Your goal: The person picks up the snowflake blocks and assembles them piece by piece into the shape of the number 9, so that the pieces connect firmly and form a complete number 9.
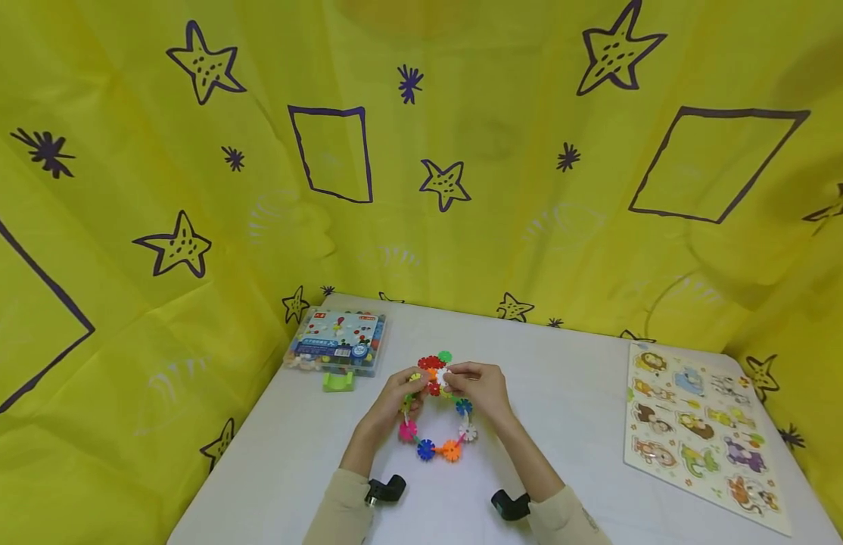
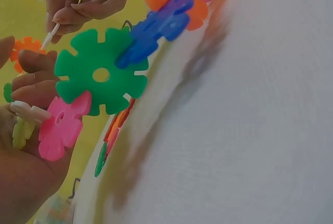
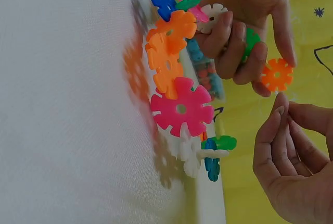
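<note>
A chain of colourful slotted snowflake discs hangs in a loop below both hands, with a blue disc (image 1: 426,450), an orange disc (image 1: 452,451), a green disc (image 2: 78,73) and a pink disc (image 3: 195,110) among its links. My left hand (image 1: 393,399) pinches another orange disc (image 3: 277,74) between thumb and finger, while its other fingers curl round part of the chain. With thumb and fingertips, my right hand (image 1: 484,387) pinches a white disc (image 1: 443,378) against the orange one. The right wrist view mostly hides that white disc behind the fingertips.
Beyond the hands lie a red disc (image 1: 430,362) and a light green disc (image 1: 445,356). A clear plastic box of pieces (image 1: 340,341) stands at the back left, a green piece (image 1: 338,381) before it. An animal puzzle board (image 1: 701,431) lies at the right. Yellow cloth (image 1: 462,250) surrounds the table.
</note>
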A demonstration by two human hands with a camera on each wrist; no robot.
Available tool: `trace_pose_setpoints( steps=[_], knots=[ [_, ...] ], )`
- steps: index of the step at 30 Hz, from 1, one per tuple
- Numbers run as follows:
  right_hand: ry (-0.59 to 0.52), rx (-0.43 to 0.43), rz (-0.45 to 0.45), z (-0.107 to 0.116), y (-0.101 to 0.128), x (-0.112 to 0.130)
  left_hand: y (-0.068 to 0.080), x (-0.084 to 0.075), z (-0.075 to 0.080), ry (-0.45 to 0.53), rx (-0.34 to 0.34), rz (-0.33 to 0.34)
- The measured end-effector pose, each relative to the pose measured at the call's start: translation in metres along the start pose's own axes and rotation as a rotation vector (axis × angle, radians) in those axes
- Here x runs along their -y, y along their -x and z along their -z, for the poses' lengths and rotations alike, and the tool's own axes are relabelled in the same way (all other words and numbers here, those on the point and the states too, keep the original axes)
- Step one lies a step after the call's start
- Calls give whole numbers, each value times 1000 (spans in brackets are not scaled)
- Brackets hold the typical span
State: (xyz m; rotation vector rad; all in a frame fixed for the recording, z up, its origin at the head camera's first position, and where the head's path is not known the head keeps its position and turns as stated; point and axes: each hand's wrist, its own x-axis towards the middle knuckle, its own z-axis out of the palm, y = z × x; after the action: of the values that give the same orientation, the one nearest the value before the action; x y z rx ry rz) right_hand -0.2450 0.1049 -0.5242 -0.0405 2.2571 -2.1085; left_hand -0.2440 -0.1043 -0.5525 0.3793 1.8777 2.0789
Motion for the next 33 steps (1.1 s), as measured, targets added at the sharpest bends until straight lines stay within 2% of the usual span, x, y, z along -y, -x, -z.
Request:
trace_pose_setpoints(
  steps=[5,9,13,18,28,33],
  knots=[
    [-39,-24,2,1,4,2,-1,0,-1,-5,33,-1],
    [-76,-41,6,2,8,4,-1,0,-2,5,33,8],
    [-110,-21,15,1,11,4,-2,0,-2,14,36,7],
    [-132,-5,12,0,14,5,-2,2,-2,7,76,-9],
    [-107,-17,22,-2,15,2,-1,3,-2,2,133,-13],
    [-88,-17,50,-4,15,-2,-1,4,-3,12,132,-22]
  ],
)
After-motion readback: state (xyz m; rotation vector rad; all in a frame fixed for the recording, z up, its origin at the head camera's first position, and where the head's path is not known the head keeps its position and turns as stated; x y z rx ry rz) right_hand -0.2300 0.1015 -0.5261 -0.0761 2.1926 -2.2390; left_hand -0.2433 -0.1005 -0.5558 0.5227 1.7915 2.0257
